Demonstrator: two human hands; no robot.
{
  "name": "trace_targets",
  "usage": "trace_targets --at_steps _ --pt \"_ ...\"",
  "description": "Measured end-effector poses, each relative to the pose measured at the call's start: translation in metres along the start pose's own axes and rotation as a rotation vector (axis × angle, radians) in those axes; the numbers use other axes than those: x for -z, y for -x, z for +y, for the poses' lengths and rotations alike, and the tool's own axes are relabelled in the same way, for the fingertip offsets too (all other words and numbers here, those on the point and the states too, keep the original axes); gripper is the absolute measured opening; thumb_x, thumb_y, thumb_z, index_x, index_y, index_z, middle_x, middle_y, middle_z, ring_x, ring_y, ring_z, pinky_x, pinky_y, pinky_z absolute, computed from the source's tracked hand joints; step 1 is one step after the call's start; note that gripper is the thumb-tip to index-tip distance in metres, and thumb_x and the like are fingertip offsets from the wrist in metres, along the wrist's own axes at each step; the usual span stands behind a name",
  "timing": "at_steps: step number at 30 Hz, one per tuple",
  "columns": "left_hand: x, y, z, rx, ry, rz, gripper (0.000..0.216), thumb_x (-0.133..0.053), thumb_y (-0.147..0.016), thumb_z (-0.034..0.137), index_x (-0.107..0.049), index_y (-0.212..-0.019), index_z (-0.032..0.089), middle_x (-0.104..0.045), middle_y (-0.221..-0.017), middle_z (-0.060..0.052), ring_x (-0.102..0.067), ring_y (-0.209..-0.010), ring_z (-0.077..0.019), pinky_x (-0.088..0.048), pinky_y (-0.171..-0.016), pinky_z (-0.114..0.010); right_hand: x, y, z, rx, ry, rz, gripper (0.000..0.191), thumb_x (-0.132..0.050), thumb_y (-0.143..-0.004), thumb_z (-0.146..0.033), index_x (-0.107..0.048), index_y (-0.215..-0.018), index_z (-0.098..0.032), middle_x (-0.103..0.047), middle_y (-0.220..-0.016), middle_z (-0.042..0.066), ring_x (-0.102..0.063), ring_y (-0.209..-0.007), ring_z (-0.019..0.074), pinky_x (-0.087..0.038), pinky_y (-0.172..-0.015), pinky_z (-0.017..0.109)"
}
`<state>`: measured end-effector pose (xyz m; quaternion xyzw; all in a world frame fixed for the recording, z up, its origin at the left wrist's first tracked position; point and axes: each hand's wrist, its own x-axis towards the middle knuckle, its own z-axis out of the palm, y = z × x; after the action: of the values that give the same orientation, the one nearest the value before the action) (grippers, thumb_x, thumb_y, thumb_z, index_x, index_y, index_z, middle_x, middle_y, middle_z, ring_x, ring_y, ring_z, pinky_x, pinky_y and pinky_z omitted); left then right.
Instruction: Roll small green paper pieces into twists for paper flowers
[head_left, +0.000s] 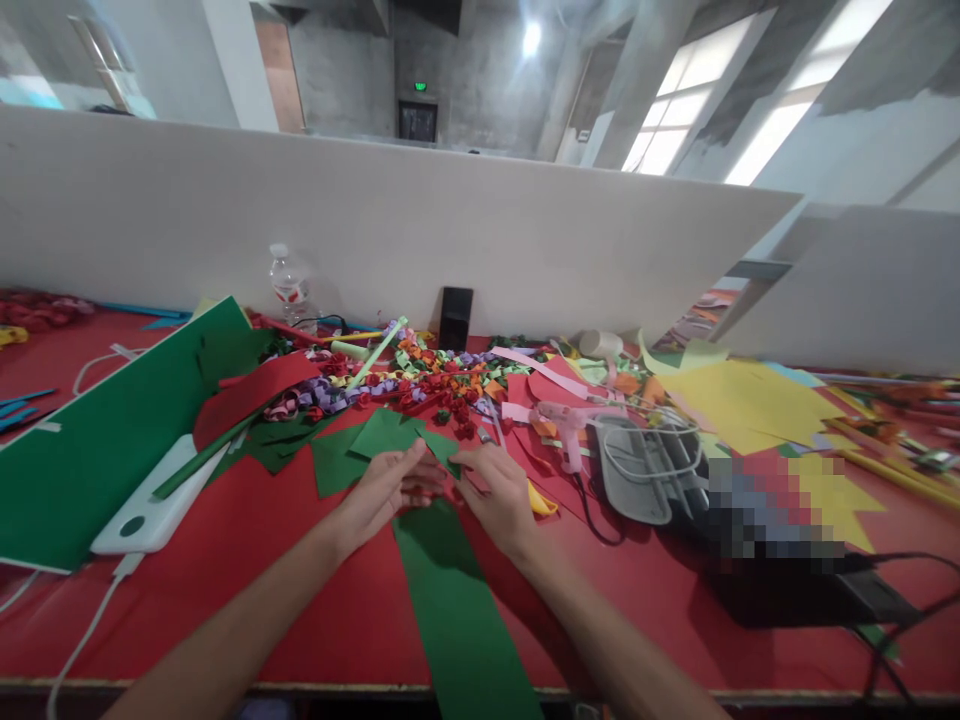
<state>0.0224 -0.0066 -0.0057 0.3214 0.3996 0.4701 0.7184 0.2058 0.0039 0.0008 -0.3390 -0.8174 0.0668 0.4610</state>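
Observation:
A long green paper strip (457, 610) runs from the table's front edge up to my hands. My left hand (382, 492) pinches its far end, fingers closed on the folded green paper (439, 448). My right hand (499, 495) grips the same end from the right, thumb and fingers pressed on the paper. Just beyond the hands lie green paper offcuts (375, 440) and a heap of small rolled paper curls (420, 385) in red, purple, orange and green.
A red table (300, 590) holds a large green sheet (97, 440), a white power bank (154, 500) with cable, a water bottle (289, 285), a pink glue gun (566, 425), a grey wire stand (649, 470), yellow paper (742, 405) and black cables (892, 600). A white partition (450, 230) stands behind.

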Motion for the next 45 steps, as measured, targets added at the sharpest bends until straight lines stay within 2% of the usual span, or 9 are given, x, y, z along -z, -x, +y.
trace_targets --at_steps 3,8,12,16,19,25,33,40,45 --pt "0.0 -0.001 0.0 -0.029 0.162 0.011 0.028 -0.078 -0.074 0.035 -0.06 -0.076 0.014 -0.068 -0.071 -0.004 -0.068 -0.071 -0.0141 -0.058 -0.076 -0.027 0.002 0.001 0.004 0.131 0.148 -0.077 0.014 -0.055 -0.091 -0.015 -0.067 -0.095 -0.02 -0.07 -0.081 0.004 -0.06 -0.075 0.0175 -0.044 -0.072 0.031" --pt "0.001 -0.002 0.002 -0.103 0.161 0.053 0.029 -0.084 -0.067 0.024 -0.058 -0.073 0.015 -0.065 -0.069 0.001 -0.066 -0.07 -0.0122 -0.057 -0.078 -0.027 0.003 0.0 0.005 0.205 0.221 -0.161 0.015 -0.057 -0.093 -0.019 -0.068 -0.104 -0.021 -0.073 -0.093 0.005 -0.061 -0.085 0.0191 -0.043 -0.079 0.034" --pt "0.002 -0.003 0.001 -0.24 0.05 0.112 0.027 -0.081 -0.07 0.027 -0.057 -0.069 0.015 -0.061 -0.062 0.004 -0.064 -0.066 -0.0097 -0.056 -0.075 -0.024 -0.001 -0.001 0.0 -0.025 -0.005 -0.177 0.016 -0.056 -0.093 -0.024 -0.07 -0.1 -0.021 -0.072 -0.09 0.006 -0.062 -0.082 0.0183 -0.046 -0.075 0.031" --pt "0.002 -0.004 -0.001 -0.283 -0.092 0.116 0.026 -0.078 -0.073 0.03 -0.067 -0.089 0.013 -0.07 -0.08 -0.003 -0.068 -0.078 -0.0151 -0.057 -0.08 -0.03 -0.009 -0.003 -0.005 -0.472 -0.348 -0.114 0.018 -0.057 -0.09 -0.031 -0.068 -0.085 -0.018 -0.069 -0.078 0.004 -0.062 -0.068 0.016 -0.048 -0.062 0.026" --pt "0.0 -0.004 -0.003 -0.275 -0.129 0.1 0.031 -0.077 -0.073 0.031 -0.068 -0.098 0.014 -0.073 -0.092 -0.006 -0.069 -0.086 -0.0185 -0.057 -0.084 -0.033 -0.014 -0.004 -0.003 -0.628 -0.508 -0.063 0.022 -0.061 -0.085 -0.037 -0.065 -0.078 -0.016 -0.066 -0.072 0.003 -0.059 -0.064 0.0153 -0.046 -0.06 0.025" --pt "-0.002 -0.002 -0.004 -0.337 -0.266 0.091 0.03 -0.079 -0.07 0.029 -0.069 -0.095 0.015 -0.075 -0.095 -0.007 -0.07 -0.09 -0.0215 -0.056 -0.082 -0.031 -0.018 -0.002 0.002 -0.718 -0.611 -0.045 0.025 -0.065 -0.081 -0.04 -0.062 -0.075 -0.016 -0.059 -0.061 -0.001 -0.052 -0.055 0.012 -0.041 -0.052 0.023" --pt "0.001 -0.007 -0.007 -0.296 -0.214 0.139 0.04 -0.08 -0.066 0.025 -0.065 -0.102 0.015 -0.076 -0.079 -0.004 -0.072 -0.068 -0.017 -0.058 -0.07 -0.027 -0.023 0.0 0.008 -0.808 -0.724 -0.031 0.03 -0.072 -0.073 -0.043 -0.062 -0.086 -0.017 -0.058 -0.06 -0.003 -0.047 -0.046 0.0097 -0.037 -0.046 0.022" --pt "0.0 -0.007 -0.008 -0.282 -0.193 0.142 0.042 -0.082 -0.064 0.027 -0.065 -0.1 0.015 -0.076 -0.089 -0.007 -0.073 -0.074 -0.018 -0.059 -0.073 -0.029 -0.017 -0.004 0.004 -0.836 -0.728 -0.087 0.028 -0.068 -0.076 -0.042 -0.065 -0.07 -0.015 -0.053 -0.052 -0.004 -0.042 -0.046 0.0083 -0.033 -0.047 0.021" --pt "-0.001 -0.006 -0.006 -0.235 -0.196 0.138 0.046 -0.085 -0.06 0.028 -0.065 -0.099 0.013 -0.077 -0.081 -0.009 -0.073 -0.071 -0.0202 -0.059 -0.07 -0.03 -0.017 -0.004 0.001 -0.835 -0.742 -0.083 0.028 -0.068 -0.075 -0.042 -0.065 -0.069 -0.015 -0.051 -0.05 -0.004 -0.042 -0.046 0.0084 -0.033 -0.046 0.021"
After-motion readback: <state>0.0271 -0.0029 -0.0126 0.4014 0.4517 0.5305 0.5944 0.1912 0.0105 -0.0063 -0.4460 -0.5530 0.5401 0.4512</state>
